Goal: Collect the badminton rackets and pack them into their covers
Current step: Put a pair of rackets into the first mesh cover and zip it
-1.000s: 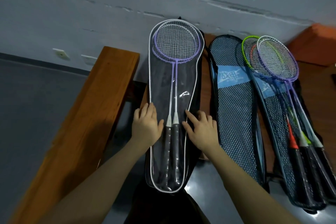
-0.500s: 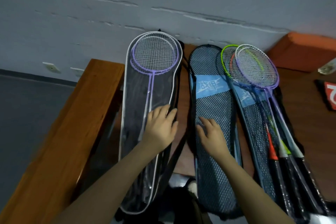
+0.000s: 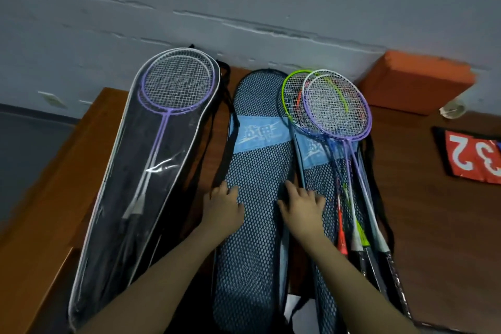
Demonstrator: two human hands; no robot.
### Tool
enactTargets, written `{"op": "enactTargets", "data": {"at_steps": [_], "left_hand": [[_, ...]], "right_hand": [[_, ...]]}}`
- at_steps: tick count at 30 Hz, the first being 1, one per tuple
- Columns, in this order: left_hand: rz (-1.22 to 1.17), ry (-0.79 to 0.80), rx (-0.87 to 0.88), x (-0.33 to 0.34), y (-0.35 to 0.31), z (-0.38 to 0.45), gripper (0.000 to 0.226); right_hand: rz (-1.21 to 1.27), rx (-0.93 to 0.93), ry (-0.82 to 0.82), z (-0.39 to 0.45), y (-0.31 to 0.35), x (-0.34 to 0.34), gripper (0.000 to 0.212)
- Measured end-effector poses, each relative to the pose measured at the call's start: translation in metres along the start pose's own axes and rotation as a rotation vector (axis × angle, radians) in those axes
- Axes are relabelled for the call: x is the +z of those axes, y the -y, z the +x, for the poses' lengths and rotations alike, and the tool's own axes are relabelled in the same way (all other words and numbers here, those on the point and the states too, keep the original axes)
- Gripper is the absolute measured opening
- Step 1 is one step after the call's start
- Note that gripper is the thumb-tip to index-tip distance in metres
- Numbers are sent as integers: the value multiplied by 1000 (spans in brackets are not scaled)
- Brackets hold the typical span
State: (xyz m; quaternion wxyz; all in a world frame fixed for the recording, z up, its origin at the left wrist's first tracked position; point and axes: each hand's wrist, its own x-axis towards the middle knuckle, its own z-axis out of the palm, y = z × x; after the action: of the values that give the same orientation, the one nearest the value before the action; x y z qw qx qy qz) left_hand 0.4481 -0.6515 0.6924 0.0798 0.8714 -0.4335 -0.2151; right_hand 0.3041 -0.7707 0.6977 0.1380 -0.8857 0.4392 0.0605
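Note:
A clear plastic cover [image 3: 127,198] with white piping lies at the left and holds purple and white rackets [image 3: 173,89]. In the middle lies a blue mesh cover [image 3: 257,225] with a light blue label. My left hand [image 3: 222,207] rests on its left edge and my right hand [image 3: 302,203] on its right edge, fingers bent over the mesh. Whether the fingers grip the mesh is hard to tell. To the right, several loose rackets [image 3: 336,108] with green, red and purple frames lie on a second mesh cover [image 3: 320,171].
Everything lies on a brown wooden table [image 3: 433,225] against a grey wall. An orange block [image 3: 414,81] stands at the back right, a red card with white numbers [image 3: 471,157] lies at the right edge, and a wooden bench edge [image 3: 54,198] runs along the left.
My left hand has left the clear cover and moved right onto the middle mesh cover. My right hand has shifted to that cover's right edge. The view has swung right.

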Motion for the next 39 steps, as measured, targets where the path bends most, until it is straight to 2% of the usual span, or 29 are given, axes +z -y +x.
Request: {"op": "enactTargets", "data": {"at_steps": [4, 8, 12, 16, 19, 23, 26, 29, 34, 39], "left_hand": [[-12, 20, -70, 0, 11, 9, 59], [13, -34, 28, 2, 15, 15, 59], [-241, -103, 54, 1, 5, 20, 57], [-516, -307, 136, -9, -5, 24, 48], [-549, -449, 265, -19, -13, 26, 41], [-579, -553, 307, -41, -17, 19, 40], [-580, -601, 355, -59, -13, 11, 40], [-575, -623, 382, -72, -9, -1, 40], [-603, -648, 269, -81, 7, -18, 38], [-603, -703, 268, -90, 19, -27, 35]], "right_hand": [[110, -12, -14, 3, 8, 7, 58], [190, 24, -41, 6, 10, 14, 60], [200, 55, -39, 11, 10, 17, 60], [202, 88, -4, 15, 13, 15, 58], [286, 136, -27, 15, 14, 16, 52], [522, 206, -143, 10, 20, 12, 46], [712, 153, -208, 3, 34, 9, 43], [814, 1, -256, 0, 54, -6, 41], [890, -104, -349, -3, 69, -38, 38], [811, -226, -374, -6, 81, -60, 38]]}}
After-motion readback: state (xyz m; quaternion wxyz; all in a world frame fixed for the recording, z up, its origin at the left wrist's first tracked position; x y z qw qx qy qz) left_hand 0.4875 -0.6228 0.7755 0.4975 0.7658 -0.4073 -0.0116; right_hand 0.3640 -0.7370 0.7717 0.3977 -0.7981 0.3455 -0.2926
